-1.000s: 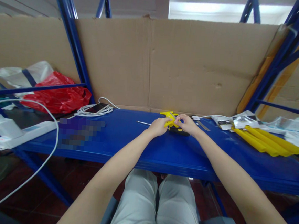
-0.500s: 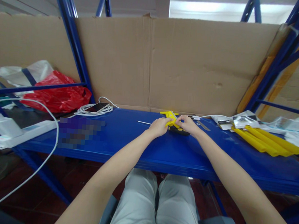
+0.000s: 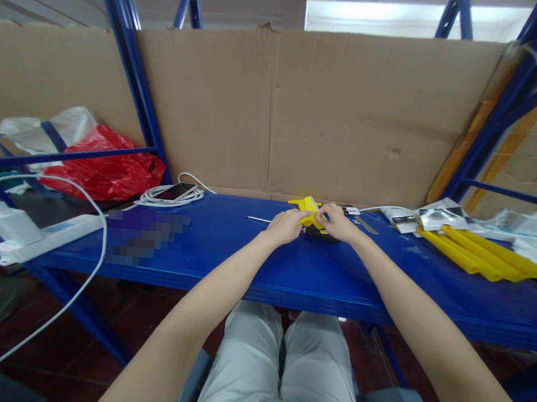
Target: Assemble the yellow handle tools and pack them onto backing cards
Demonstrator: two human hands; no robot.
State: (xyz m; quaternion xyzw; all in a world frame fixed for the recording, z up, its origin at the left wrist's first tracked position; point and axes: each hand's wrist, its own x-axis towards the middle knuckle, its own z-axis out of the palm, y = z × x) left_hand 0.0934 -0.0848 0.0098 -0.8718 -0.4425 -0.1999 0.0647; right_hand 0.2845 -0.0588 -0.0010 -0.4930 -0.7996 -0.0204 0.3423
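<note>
A yellow plastic part (image 3: 310, 208) with arms sticking out is held just above the blue tabletop. My left hand (image 3: 287, 226) grips its near left side, fingers closed. At its right edge my right hand (image 3: 336, 222) has its fingertips pinched together; whatever may lie between them is too small to make out. Under the right hand lies a black-and-yellow object (image 3: 322, 235), partly covered. A thin metal shaft (image 3: 258, 219) lies left of my left hand, roughly in line with that object; the hand hides whether they join.
A flat metal strip (image 3: 367, 225) lies right of my hands. Yellow tubular pieces (image 3: 487, 255) and silvery packets are farther right. To the left are a phone (image 3: 176, 191) on a coiled white cable, a red plastic bag (image 3: 108, 163) and a white power strip (image 3: 61, 234). Cardboard (image 3: 275, 115) closes the back.
The yellow part has turned slightly in my left hand. My right hand has shifted a little upward, its fingertips staying against the part's right edge.
</note>
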